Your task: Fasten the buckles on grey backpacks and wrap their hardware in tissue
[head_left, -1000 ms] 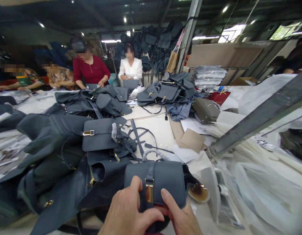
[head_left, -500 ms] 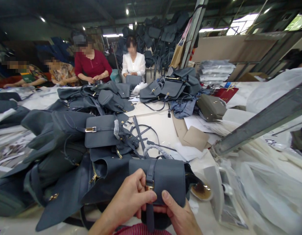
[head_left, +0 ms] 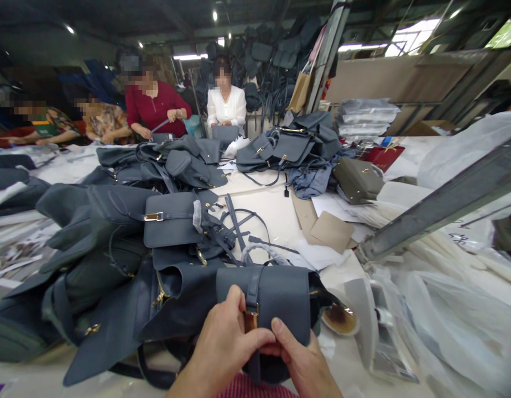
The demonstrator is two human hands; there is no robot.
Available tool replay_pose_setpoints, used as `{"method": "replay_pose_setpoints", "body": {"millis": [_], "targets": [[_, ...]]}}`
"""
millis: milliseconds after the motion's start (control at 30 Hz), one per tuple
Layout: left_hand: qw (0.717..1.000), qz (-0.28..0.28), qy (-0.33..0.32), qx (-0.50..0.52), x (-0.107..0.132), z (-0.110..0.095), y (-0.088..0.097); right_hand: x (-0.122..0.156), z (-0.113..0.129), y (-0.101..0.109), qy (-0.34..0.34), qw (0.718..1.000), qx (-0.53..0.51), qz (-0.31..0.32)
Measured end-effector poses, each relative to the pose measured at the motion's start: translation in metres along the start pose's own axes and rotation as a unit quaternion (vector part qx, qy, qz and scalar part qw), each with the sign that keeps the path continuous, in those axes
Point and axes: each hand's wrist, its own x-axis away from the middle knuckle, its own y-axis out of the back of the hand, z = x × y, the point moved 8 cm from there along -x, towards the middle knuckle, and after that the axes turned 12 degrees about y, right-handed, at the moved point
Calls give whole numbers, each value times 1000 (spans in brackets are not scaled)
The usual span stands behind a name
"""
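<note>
A dark blue-grey leather backpack [head_left: 286, 293] lies close in front of me, its flap facing up. A strap [head_left: 253, 284] runs down the flap to a gold buckle [head_left: 251, 320]. My left hand [head_left: 224, 334] is closed on the strap at the buckle, thumb across its lower end. Opposite it, my right hand [head_left: 305, 356] pinches the flap's lower edge, thumb on top and fingers underneath. Both thumbs nearly meet below the buckle. The strap's tail hangs under my fingers, partly hidden.
More backpacks [head_left: 172, 221] are heaped to the left and beyond. Brown cardboard [head_left: 330, 232] and plastic sheeting [head_left: 458, 326] lie to the right, near a slanted metal bar [head_left: 442, 193]. A dish with brown residue [head_left: 340, 320] sits by the bag. Several co-workers [head_left: 226, 105] work across the table.
My left thumb has shifted right, closer to my right thumb, and more of the gold buckle shows. The bag has moved slightly left. Across the table, a red-sleeved person has lifted a strap.
</note>
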Motion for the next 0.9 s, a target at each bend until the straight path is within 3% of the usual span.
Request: {"method": "replay_pose_setpoints", "body": {"millis": [67,233,467,767,900], "targets": [[999,20,18,24,-2,5,-4,0,-4,-4,-10,999,-16,35],[981,142,50,122,-7,20,-16,1,-8,-10,-28,996,-54,69],[960,205,78,175,-10,25,-20,-1,-8,-17,-21,993,-92,66],[959,223,94,150,-10,29,-21,-7,-9,-22,-18,988,-99,114],[974,165,50,147,-4,27,-19,-9,-15,-16,-9,987,-101,123]]}}
